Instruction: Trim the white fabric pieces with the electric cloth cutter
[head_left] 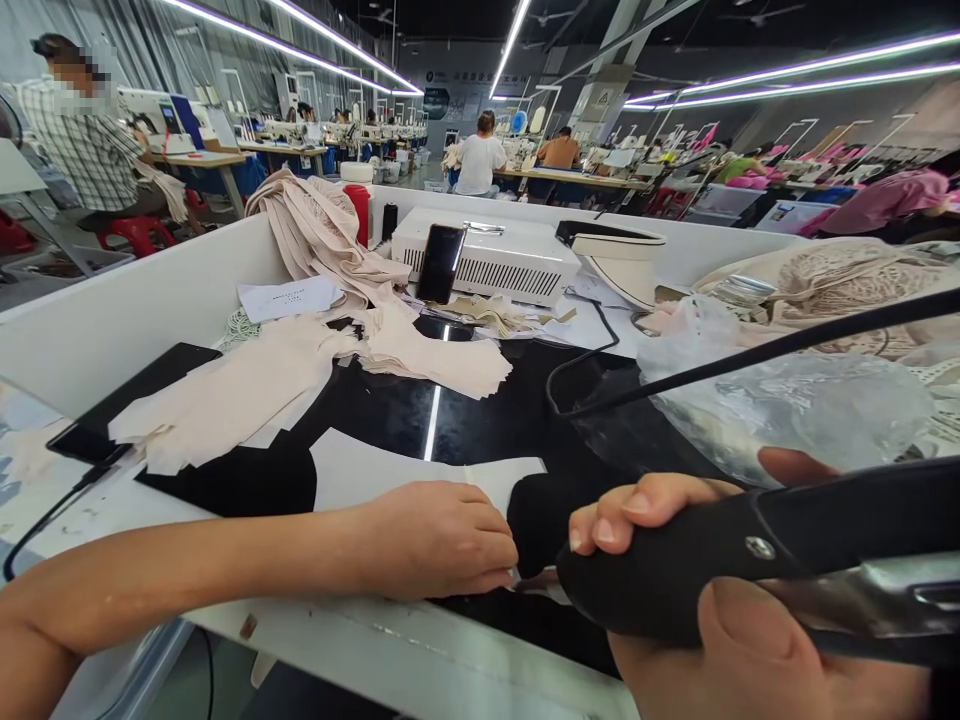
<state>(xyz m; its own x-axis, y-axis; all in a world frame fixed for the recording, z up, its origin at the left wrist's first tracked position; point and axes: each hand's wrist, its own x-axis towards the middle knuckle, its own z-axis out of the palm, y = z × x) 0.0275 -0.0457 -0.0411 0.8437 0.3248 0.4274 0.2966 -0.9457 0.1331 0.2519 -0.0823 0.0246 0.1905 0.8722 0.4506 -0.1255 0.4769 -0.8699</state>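
Note:
My right hand (750, 640) is wrapped round a thick black corded hand tool (675, 570), with a screw and a metal lever on its side. The tool's narrow metal tip (541, 584) points left, close to the fingers of my left hand (439, 540). That hand is closed, knuckles up, over the near edge of a white curved flat piece (397, 475). What its fingertips grip is hidden beneath them. The white piece lies on a glossy black plate (390, 400). Beige fabric pieces (247, 385) lie stacked on the plate beyond my left forearm.
Behind stand a white vented box (487, 255), a phone (440, 262) and a sun visor (615, 255). More beige fabric (315, 230) is piled back left. A clear plastic bag (795, 400) lies right, under a black cable (750, 350). People work at sewing tables beyond the low white wall.

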